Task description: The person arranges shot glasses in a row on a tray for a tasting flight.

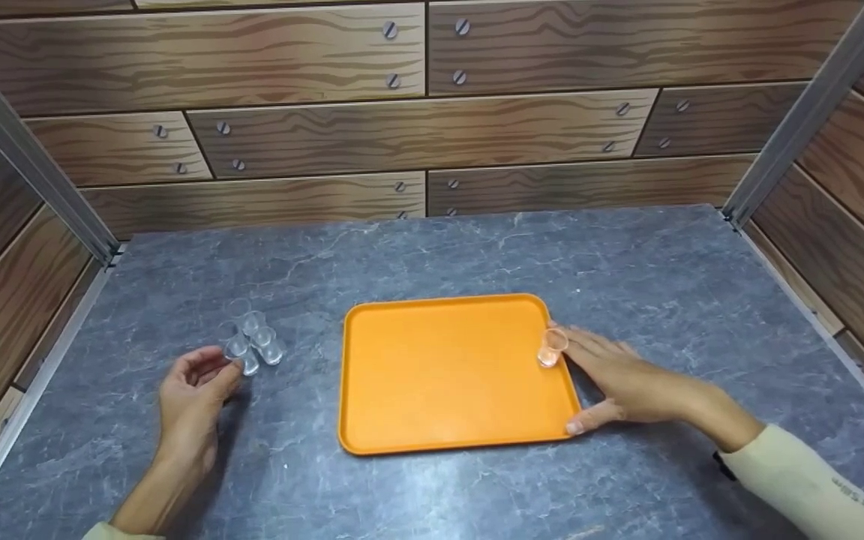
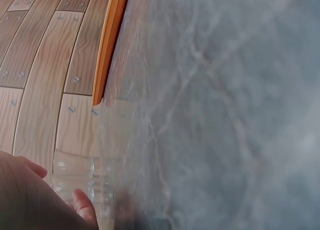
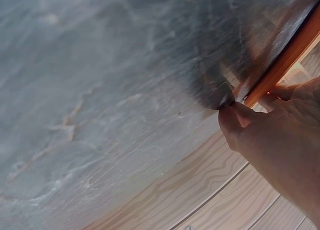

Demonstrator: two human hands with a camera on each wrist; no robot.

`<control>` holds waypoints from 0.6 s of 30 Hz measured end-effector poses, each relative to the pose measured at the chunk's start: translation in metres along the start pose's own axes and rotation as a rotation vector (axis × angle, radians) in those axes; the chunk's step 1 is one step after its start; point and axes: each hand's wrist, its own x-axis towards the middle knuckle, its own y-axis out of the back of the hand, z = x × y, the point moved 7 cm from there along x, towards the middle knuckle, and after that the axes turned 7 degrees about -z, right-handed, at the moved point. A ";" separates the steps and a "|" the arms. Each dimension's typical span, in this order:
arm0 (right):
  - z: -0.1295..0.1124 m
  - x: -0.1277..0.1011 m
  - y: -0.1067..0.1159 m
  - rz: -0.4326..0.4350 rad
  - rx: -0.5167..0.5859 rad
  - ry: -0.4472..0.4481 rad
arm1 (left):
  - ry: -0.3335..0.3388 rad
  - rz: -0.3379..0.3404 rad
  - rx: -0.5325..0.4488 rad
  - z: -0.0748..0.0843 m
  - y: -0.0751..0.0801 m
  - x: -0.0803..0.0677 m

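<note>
An orange tray [image 1: 447, 405] lies in the middle of the grey table. A small clear cup [image 1: 552, 347] stands just inside its right rim. My right hand [image 1: 574, 375] lies flat beside that rim, its straight fingertips touching the cup and its thumb [image 3: 235, 121] against the tray's edge [image 3: 280, 70]. Several more clear cups [image 1: 256, 339] cluster on the table left of the tray. My left hand [image 1: 218, 365] rests by them with loosely curled fingers. Its fingertip [image 2: 82, 204] sits at the nearest cup [image 2: 72, 172], and I see no grip on it.
Wood-patterned walls with metal corner posts [image 1: 799, 112] enclose the table on three sides. Bare grey tabletop [image 1: 432, 247] stretches behind the tray and in front of it. The tray's rim [image 2: 107, 45] shows far off in the left wrist view.
</note>
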 end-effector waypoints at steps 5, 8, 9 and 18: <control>0.001 0.000 -0.001 -0.009 0.009 -0.018 | 0.014 -0.032 0.006 -0.003 -0.002 0.001; 0.000 0.000 -0.001 -0.002 0.005 -0.018 | 0.000 -0.034 0.008 -0.004 -0.003 0.003; 0.001 -0.001 -0.001 -0.001 0.004 -0.021 | -0.006 -0.033 0.007 -0.005 -0.003 0.003; 0.002 -0.001 -0.003 0.000 0.008 -0.022 | -0.020 -0.012 0.045 -0.007 -0.006 0.009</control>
